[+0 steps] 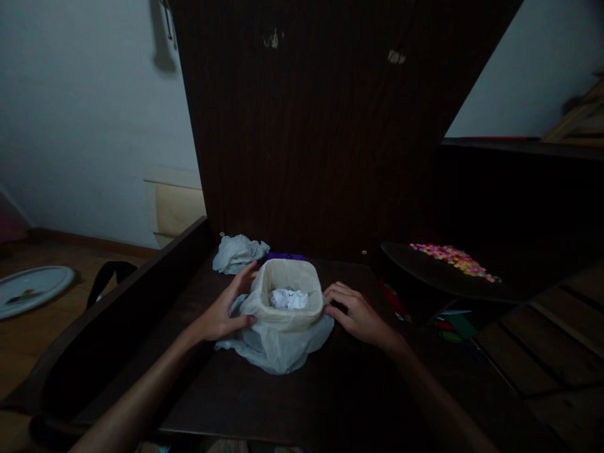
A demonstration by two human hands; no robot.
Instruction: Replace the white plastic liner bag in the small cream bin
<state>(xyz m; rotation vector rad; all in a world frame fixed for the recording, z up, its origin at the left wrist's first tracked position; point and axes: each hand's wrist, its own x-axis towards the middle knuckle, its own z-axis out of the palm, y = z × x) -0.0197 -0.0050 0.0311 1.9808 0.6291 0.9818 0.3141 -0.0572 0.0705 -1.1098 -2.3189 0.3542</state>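
A small squarish bin [292, 270] stands on the dark wooden surface, lined with a whitish plastic bag [283, 346]. The bag folds over the rim and spreads loosely round the base. Inside lies crumpled white paper [289, 299]. My left hand [226, 311] is at the bin's left side, thumb at the front and fingers towards the back, spread apart and touching the bag. At the right edge of the rim, my right hand [352, 311] has its fingers bent together on the bag's edge. Its fingertips are partly hidden.
Behind the bin lie another crumpled plastic bag [240, 253] and something purple [285, 256]. A dark raised side board [127, 314] runs along the left. On the right, a curved shelf [406, 261] bears small colourful pieces [453, 257]. A tall dark panel [306, 138] rises behind.
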